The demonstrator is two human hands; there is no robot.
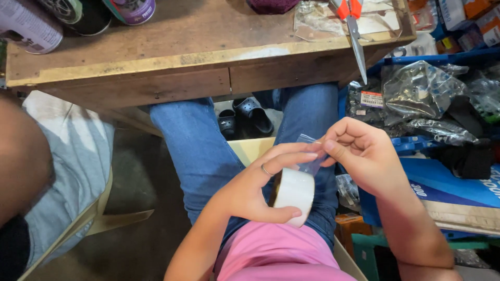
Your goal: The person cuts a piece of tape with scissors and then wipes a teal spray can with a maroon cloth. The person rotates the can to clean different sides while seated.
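Observation:
My left hand (260, 187) holds a roll of clear packing tape (295, 195) upright over my lap, thumb under it and fingers across the top, with a ring on one finger. My right hand (359, 153) pinches the loose end of the tape (311, 156), a short clear strip pulled up from the roll. Both hands are above my blue jeans (203, 151) and pink shirt (276, 255).
A worn wooden table (172, 57) stands ahead, with spray cans (31, 26) at its left and orange-handled scissors (354, 26) hanging over its right edge. Blue crates with bagged parts (422, 99) sit to the right. Black sandals (245, 117) lie under the table. Another person's leg (62, 166) is at left.

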